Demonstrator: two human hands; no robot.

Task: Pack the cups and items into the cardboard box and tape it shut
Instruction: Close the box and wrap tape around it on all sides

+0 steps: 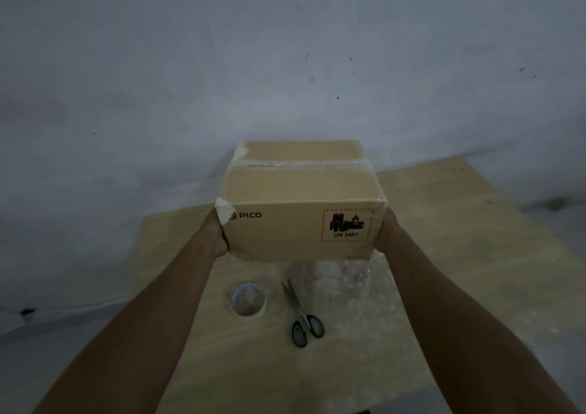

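Observation:
A brown cardboard box (299, 191) with a PICO logo and a UN 3481 label is held up above the table, its flaps closed and a strip of clear tape running across the top seam. My left hand (218, 237) grips its lower left side and my right hand (385, 231) grips its lower right side; the fingers of both are hidden behind or under the box. A roll of clear tape (248, 298) lies flat on the table below the box. Whatever is inside the box is hidden.
Black-handled scissors (301, 313) lie shut right of the tape roll. A crumpled clear plastic sheet (352, 282) covers the table under the box. The light wooden table (444, 223) meets a grey wall behind; its left edge runs past my left forearm.

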